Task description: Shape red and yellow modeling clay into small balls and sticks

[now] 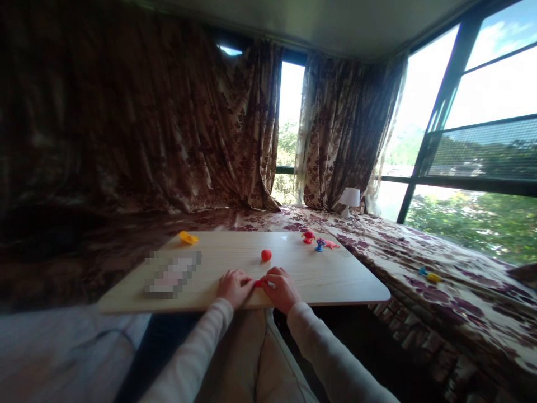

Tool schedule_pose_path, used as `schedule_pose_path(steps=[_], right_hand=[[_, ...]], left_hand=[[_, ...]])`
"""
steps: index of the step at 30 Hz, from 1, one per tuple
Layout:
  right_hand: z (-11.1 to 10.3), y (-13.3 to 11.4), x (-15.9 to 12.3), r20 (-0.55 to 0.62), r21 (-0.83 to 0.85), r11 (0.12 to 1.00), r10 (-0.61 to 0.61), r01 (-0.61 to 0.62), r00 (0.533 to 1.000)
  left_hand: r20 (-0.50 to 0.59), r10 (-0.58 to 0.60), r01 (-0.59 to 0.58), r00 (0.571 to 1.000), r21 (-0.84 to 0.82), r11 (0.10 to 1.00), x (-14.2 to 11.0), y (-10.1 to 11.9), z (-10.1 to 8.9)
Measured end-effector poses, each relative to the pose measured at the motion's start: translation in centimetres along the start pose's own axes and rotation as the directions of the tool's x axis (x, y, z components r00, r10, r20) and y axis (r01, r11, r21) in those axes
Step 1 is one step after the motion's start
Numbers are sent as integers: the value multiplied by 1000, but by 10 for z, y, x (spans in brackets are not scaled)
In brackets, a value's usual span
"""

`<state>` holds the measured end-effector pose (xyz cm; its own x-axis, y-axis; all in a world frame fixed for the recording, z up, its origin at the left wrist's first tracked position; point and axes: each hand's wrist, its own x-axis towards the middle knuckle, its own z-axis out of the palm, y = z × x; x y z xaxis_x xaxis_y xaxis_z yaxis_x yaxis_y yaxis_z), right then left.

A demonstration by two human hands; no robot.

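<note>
Curtains [247,129] hang beyond. Your right hand [285,288] pinches a red piece [258,284] — your left hand [234,287] touches it, grip unclear.

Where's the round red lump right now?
In the head view, the red lump sits near the middle of the table, just beyond the left hand and right hand, with the blue toy off to its right.

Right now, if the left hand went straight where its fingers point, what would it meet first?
Probably the small red piece by the fingertips of the left hand, perhaps already touching them; just beyond it is the right hand.
</note>
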<state>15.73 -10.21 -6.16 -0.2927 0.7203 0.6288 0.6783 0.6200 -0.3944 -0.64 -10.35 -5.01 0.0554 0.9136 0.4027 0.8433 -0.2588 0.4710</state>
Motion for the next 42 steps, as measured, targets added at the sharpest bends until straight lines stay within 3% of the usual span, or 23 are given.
schedule_pose_path(steps=[31,42], right_hand=[[2,2,0,-42,-17,997,75,-76,996],[6,8,-1,-41,-27,994,108,-109,993]], left_hand=[[16,-11,10,1000,32,999,1,-3,5],[-22,-16,15,1000,-37,999,2,-5,5]])
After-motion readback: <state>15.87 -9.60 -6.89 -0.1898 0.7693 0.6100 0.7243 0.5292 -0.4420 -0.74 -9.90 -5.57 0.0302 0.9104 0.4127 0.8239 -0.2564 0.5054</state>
